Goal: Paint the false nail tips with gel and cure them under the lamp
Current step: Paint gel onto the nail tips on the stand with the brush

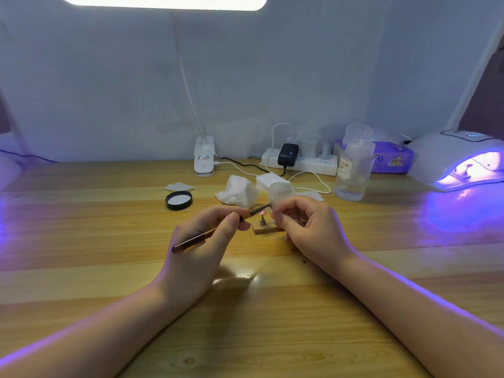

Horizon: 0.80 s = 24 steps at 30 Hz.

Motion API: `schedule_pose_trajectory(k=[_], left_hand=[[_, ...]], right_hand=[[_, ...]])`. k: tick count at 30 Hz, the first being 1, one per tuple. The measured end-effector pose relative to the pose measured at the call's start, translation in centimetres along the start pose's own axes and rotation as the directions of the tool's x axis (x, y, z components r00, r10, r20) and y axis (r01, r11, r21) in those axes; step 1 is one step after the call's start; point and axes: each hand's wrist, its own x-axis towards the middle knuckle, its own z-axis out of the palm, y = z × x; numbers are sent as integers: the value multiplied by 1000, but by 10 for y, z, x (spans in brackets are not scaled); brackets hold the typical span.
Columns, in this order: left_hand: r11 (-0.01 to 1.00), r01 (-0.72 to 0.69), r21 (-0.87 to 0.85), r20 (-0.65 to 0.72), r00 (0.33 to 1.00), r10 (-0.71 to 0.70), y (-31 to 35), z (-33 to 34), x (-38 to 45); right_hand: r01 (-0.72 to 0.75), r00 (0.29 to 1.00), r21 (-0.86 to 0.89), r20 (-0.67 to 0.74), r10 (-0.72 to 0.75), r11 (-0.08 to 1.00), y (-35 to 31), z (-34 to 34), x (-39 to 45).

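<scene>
Two hands at work over the nail stand

Both hands meet at the middle of the wooden table (81, 241). The left hand (201, 241) pinches a thin brush (218, 227) between thumb and fingers, its dark handle trailing back to the left and its tip aimed right, toward the other hand. The right hand (311, 227) curls its fingers round a small clear jar (281, 192), held just above the fingertips and tilted a little toward the brush tip. Between the two hands, slightly beyond them, a small wooden stand (263, 228) sits on the table with a nail tip (263, 213) on its post; the tip looks pinkish, though it is too small to be sure. The brush tip lies just beside the jar, above the stand.

Behind the hands are a crumpled tissue (240, 193), a black lid (179, 200) lying open side up, and a stack of white pads (268, 179). Further right stands a clear bottle (353, 165), and at the far right the curing lamp (458, 162) glows violet, with something inside it. A power strip (305, 163) lies along the back wall
</scene>
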Motion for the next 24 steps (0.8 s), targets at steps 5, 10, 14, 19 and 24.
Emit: schedule_pose_trajectory(k=[5, 10, 14, 19, 24], left_hand=[[1000, 8, -22, -22, 1000, -9, -1, 1, 0], [999, 18, -28, 10, 1000, -18, 1, 1, -1], [999, 37, -3, 31, 999, -37, 2, -2, -4], [998, -9, 62, 31, 1000, 7, 5, -3, -5], [991, -10, 131, 8, 1000, 9, 5, 1, -4]], right_hand=[[8, 1000, 21, 20, -9, 1000, -2, 0, 0], [33, 999, 1, 17, -33, 999, -2, -1, -1], [25, 1000, -33, -3, -25, 999, -1, 0, 0], [45, 998, -73, -37, -48, 996, 0, 1, 0], [94, 994, -138, -41, -101, 986, 0, 2, -1]])
